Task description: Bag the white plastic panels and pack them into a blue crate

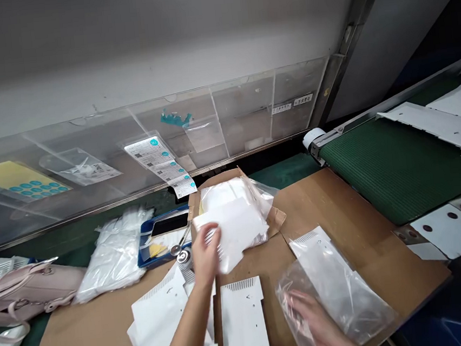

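Observation:
My left hand (206, 254) pinches the left edge of a thin white slotted sheet (231, 230), tilted over an open cardboard box (279, 220) packed with white and clear plastic. At the lower right, a clear plastic bag (348, 319) lies on a white slotted panel (324, 262); whether the panel is inside it I cannot tell. Fingers of my right hand (315, 317) are curled at the bag's left part, partly seen through the film. Between my arms lies another white panel (245, 324) with slots and small holes. Under my left forearm spreads a loose pile of white panels (158, 316).
A blue tray (145, 243) holds a dark phone (170, 225); a small metal cylinder (184, 257) stands beside it. Plastic bags (114, 255) and a pink handbag (33, 287) lie left. At right, a green conveyor (370, 165) carries white panels (437, 123). Cardboard (323, 202) covers the table.

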The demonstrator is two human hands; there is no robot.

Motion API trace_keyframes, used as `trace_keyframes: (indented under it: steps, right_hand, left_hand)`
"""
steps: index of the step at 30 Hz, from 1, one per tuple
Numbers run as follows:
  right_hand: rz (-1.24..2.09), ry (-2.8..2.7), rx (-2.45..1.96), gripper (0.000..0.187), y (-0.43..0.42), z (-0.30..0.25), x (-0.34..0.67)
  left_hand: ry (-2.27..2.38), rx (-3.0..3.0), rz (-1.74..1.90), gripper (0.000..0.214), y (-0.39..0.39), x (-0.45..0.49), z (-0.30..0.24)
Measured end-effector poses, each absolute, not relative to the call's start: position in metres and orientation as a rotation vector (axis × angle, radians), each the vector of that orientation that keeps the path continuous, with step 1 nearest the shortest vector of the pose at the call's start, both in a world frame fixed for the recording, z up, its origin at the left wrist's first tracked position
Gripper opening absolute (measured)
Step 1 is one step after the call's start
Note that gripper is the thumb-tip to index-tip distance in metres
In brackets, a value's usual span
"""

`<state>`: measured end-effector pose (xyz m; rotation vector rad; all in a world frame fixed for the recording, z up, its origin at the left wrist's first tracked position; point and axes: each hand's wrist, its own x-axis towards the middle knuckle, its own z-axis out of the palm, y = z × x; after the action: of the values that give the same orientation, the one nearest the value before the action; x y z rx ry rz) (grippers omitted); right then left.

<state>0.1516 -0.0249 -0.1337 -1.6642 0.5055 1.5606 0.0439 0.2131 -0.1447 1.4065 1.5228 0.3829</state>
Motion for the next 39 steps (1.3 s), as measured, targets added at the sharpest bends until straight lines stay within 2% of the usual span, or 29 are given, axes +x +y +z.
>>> trace_keyframes:
  steps: [5,10,13,17,20,25,31,35,37,39]
  right_hand:
    - [1.523,0.247,-1.648,0.043,0.009,-0.137,0.162]
    - [1.695,-0.456,-1.550,0.040,0.054,-0.095,0.121]
    - [1.749,-0.724,-1.559,0.046,0.054,-0.067,0.114]
    - [1.687,-0.705,-1.597,0.047,0.030,-0.044,0.124]
    - [1.662,-0.554,-1.568,0.046,0.015,-0.035,0.118]
    - [1.810,-0.333,-1.323,0.046,0.002,-0.022,0.120]
    - [1.695,-0.525,-1.550,0.047,-0.012,-0.014,0.121]
    - [1.985,-0.438,-1.303,0.046,-0.017,0.002,0.111]
    - [1.997,-0.629,-1.326,0.041,-0.022,0.007,0.124]
    - [1.883,-0.974,-1.522,0.028,-0.033,0.000,0.150]
  left_hand:
    - [1.848,1.251,0.359,0.030,0.142,-0.035,-0.059]
    - [1.577,1.337,0.113,0.040,0.068,-0.027,-0.048]
    - [1.502,1.293,0.167,0.034,0.048,-0.026,-0.045]
    - [1.443,1.348,0.218,0.023,0.034,-0.034,-0.028]
    - [1.334,1.387,0.202,0.029,0.019,-0.025,-0.018]
    - [1.327,1.292,0.274,0.031,-0.002,-0.016,-0.008]
    - [1.393,1.291,0.312,0.026,-0.017,-0.036,0.001]
    - [1.250,1.299,0.293,0.034,-0.036,-0.027,0.002]
    - [1.272,1.307,0.287,0.022,-0.043,-0.028,0.004]
    - [1.359,1.363,0.255,0.022,-0.047,-0.036,0.007]
